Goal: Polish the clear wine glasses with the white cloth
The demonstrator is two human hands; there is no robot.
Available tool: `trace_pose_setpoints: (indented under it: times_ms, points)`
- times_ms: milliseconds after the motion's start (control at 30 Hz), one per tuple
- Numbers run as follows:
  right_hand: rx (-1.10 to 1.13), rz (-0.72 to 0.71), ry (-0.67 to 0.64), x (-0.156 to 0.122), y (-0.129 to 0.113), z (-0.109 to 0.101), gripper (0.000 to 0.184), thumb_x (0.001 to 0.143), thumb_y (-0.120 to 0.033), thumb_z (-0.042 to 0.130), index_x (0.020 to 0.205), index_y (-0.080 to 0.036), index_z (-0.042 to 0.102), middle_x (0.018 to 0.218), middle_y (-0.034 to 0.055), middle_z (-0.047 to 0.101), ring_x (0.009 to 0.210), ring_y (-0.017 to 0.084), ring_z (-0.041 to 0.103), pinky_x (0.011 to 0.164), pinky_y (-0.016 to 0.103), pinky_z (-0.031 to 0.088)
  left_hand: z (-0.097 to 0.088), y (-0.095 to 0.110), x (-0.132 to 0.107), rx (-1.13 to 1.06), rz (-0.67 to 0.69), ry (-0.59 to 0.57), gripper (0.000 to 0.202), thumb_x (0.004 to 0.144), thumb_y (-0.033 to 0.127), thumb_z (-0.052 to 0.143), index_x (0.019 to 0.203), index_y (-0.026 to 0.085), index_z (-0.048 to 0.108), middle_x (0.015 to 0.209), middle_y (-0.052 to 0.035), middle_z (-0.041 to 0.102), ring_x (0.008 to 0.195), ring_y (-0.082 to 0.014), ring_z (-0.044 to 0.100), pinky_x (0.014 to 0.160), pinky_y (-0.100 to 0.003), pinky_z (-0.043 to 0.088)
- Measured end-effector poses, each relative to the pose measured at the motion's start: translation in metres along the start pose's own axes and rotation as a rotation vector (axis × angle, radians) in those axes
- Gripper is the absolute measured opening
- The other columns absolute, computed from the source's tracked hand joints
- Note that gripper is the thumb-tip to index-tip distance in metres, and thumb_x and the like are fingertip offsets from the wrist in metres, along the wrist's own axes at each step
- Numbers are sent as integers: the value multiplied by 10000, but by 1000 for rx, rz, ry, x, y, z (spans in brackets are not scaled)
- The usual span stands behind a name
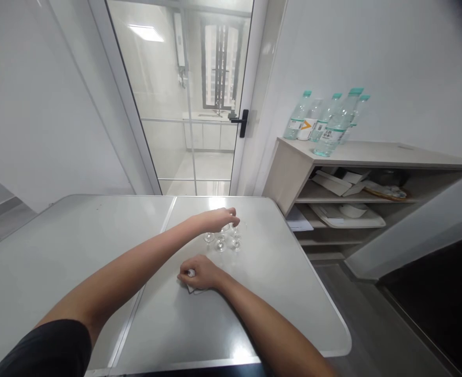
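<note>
Head view, the only feed I'm getting: just below frame centre, my left hand [220, 220] is hanging over a cluster of small, clear, glass-like pieces with round feet [220, 244]. Its fingers are curling downward, probably to work from above without knocking neighbours; I can't tell whether they're gripping one or only hovering. The pieces are standing close together, likely so a single reach is covering them all.

Lower, near bottom centre, my right hand [201, 271] is holding a white, cloth-like piece [191, 273], fingers wrapping narrow around it. A bit is poking out beside the thumb; flat white corners are showing underneath. The fist is resting low over the glossy grey table [168, 335], I'm guessing for steadiness. Material I'm not making out.

Upper right, clear plastic bottles with teal caps [330, 135] are standing on a pale wooden shelf unit [289, 170], presumably stored out of the arms' way.
</note>
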State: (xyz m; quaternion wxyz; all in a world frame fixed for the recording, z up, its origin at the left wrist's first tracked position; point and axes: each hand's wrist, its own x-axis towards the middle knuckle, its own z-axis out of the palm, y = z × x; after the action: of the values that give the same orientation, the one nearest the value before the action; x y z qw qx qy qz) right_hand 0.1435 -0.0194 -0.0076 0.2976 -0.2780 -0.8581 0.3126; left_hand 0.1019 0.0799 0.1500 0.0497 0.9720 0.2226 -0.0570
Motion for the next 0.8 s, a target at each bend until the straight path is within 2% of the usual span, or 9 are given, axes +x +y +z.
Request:
trace_pose_setpoints:
  times_ms: [133,233,433,633,800]
  points:
    - [20,-2,23,-1,2,2,170,888,-226,642,721,-206,626,705,-43,654,656,105,546,688,207,393,2,-3,-2,-117,-27,61,475,746,-97,534,1037,216,740,1223,-82,654,873,-194,662,713,-305,489]
    - [34,8,22,-2,4,2,173,892,-230,640,721,-203,629,710,-37,661,666,109,553,694,208,398,1,-8,-5,-197,-36,63,413,727,-89,564,936,208,761,1209,-76,669,916,-199,676,735,-302,506]
    - [63,8,1,-1,5,0,190,887,-228,648,702,-203,614,691,-41,639,663,110,548,692,211,392,-8,-23,-28,-285,-83,53,345,682,-50,630,897,189,756,1232,-78,657,894,-181,678,680,-279,509]
    - [66,-7,27,0,8,3,173,876,-236,658,707,-205,639,694,-33,653,664,117,554,679,217,395,-24,-47,-75,-329,-187,109,254,689,28,673,872,184,756,1263,-85,658,890,-179,689,738,-296,538]
    - [95,-11,36,-1,9,4,167,876,-241,656,714,-206,651,704,-25,666,670,120,563,686,219,413,-31,-70,-139,-289,-320,136,199,737,139,670,903,205,756,1305,-78,641,923,-192,681,766,-314,544]
